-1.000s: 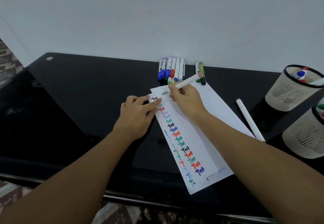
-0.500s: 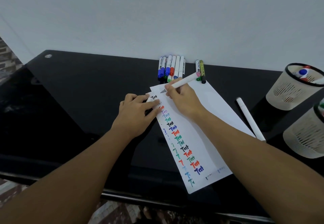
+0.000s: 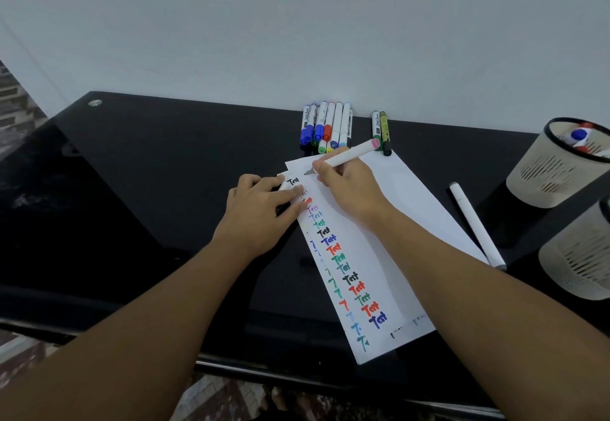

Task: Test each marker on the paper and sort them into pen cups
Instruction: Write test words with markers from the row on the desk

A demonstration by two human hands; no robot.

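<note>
Now the right hand (image 3: 350, 189) grips a slim white marker (image 3: 346, 156) over flat paper (image 3: 412, 203).

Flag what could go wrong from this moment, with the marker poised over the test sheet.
The paper overhangs the table's near edge, and only the left hand pins it, so a stroke could skew it. The right hand in its writing grip on the white marker lies across the sheet and might smear ink. The loose marker lies beside the pen cups and may be missed.
</note>
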